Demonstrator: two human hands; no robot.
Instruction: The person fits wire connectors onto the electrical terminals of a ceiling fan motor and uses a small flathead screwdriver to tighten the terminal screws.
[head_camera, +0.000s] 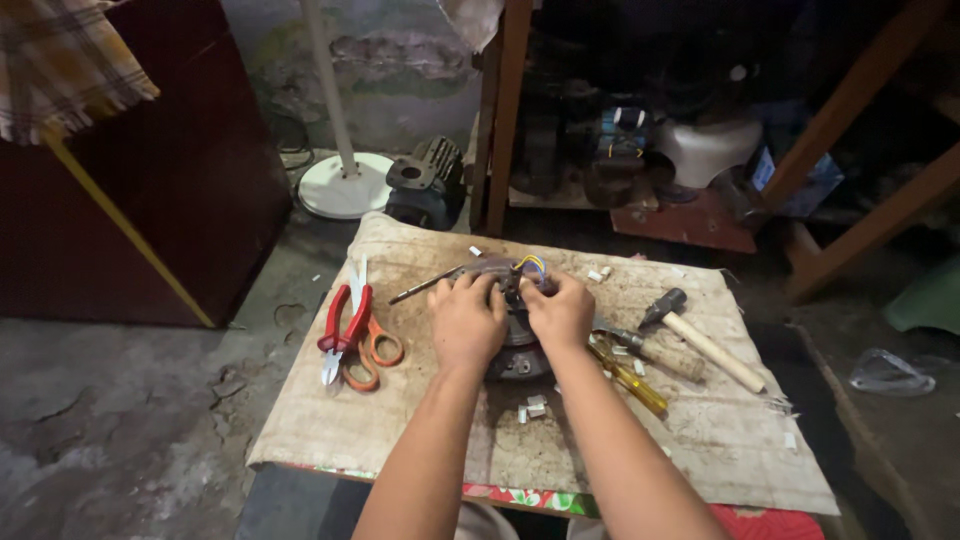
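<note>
Both my hands rest on a dark round motor part (518, 352) in the middle of a small cloth-covered table (700, 440). My left hand (466, 320) grips its left side, fingers curled over the top. My right hand (561, 310) holds the right side, fingertips near a bundle of yellow and blue wires (530, 264) at the top. The part's middle is hidden under my hands.
Red pliers (343, 318) and orange scissors (372, 350) lie left of the part. A hammer (700, 338) and a yellow-handled screwdriver (630, 382) lie to the right. A thin metal rod (425, 285) lies behind. A fan stand base (345, 185) and a dark motor housing (428, 180) sit on the floor beyond.
</note>
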